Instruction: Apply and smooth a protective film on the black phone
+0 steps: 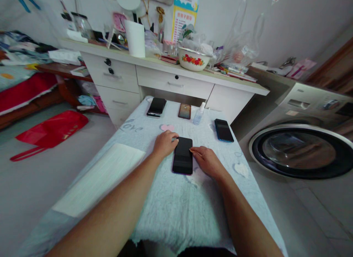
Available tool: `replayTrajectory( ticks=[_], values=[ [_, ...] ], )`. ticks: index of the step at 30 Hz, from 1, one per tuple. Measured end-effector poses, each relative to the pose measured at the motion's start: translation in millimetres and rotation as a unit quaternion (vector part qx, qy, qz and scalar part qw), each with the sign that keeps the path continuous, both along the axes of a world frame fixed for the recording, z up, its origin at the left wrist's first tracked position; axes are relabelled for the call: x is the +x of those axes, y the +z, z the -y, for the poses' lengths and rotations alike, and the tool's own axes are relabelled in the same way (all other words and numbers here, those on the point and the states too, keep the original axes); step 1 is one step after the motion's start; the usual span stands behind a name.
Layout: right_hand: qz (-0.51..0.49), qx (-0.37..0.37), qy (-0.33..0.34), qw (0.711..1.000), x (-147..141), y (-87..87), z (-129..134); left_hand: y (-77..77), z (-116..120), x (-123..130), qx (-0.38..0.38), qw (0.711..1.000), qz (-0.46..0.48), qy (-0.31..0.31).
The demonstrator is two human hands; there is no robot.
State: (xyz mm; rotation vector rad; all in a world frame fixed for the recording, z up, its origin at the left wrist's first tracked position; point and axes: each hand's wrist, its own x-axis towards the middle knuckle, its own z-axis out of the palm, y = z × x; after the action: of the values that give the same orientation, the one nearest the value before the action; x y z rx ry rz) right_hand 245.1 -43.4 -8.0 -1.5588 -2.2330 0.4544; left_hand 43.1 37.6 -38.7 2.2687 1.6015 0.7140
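A black smartphone lies screen up on the cloth-covered table in front of me. My left hand is closed at its upper left edge, thumb and fingertips on the corner. On the opposite long side, my right hand has its fingers pressed together against the phone's edge. What the fingertips do under the rim is hidden. Beyond the hands are a stack of phones, a brown phone case or phone back and a clear spray bottle. Another phone with a blue edge lies to the right.
A folded whitish cloth or paper lies left of my left arm. A white drawer desk borders the table's far end, carrying a paper roll and a flowered bowl. A washing machine stands right; a red bag lies on the floor.
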Motion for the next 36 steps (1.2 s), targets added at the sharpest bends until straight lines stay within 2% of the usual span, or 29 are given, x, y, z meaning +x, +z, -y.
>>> replayTrajectory(
  ticks=[36],
  values=[
    [-0.007, 0.002, 0.000, 1.000, 0.8, -2.7, 0.0, -0.4, -0.7, 0.0, 0.011, 1.000, 0.003, -0.001]
  ],
)
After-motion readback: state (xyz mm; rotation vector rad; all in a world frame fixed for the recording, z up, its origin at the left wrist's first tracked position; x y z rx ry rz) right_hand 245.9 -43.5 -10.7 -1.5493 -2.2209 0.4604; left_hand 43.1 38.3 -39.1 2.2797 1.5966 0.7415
